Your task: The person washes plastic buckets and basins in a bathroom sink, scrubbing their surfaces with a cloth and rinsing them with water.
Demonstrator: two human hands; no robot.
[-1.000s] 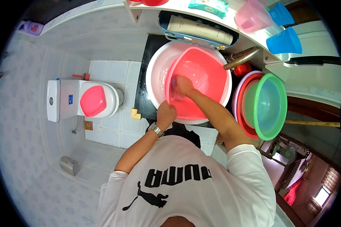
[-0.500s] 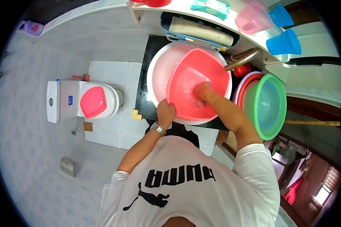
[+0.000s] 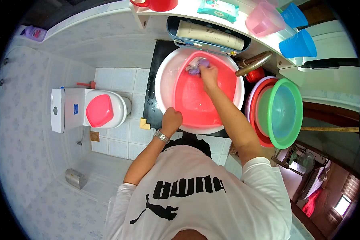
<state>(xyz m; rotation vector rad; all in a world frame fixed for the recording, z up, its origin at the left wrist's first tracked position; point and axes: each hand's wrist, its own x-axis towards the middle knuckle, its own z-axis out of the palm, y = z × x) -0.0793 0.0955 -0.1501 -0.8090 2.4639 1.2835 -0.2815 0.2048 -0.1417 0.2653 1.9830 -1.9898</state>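
- Fingers of your right hand (image 3: 209, 76) are closed on one end of a purple-and-white cloth (image 3: 195, 66); the exact pinch is too small to tell.
- Cloth location: inside the coral basin (image 3: 200, 100), up by its far-left wall, part of it bunched out beyond your grip.
- Your left hand (image 3: 172, 119) is curled over the basin's near-left rim, fingers together; their undersides are hidden from you.
- Coral basin sits within a larger pale basin (image 3: 160, 94) on the black desk (image 3: 150, 90), near the faucet (image 3: 254, 64).
- Handling, judged: cloth light, soft, limp, probably wet and a little heavier for it; not fragile. Best hold for you: a gathered fold, not a corner.
- Basin likely light, springy plastic, slick where wet; you do best gripping its rim.
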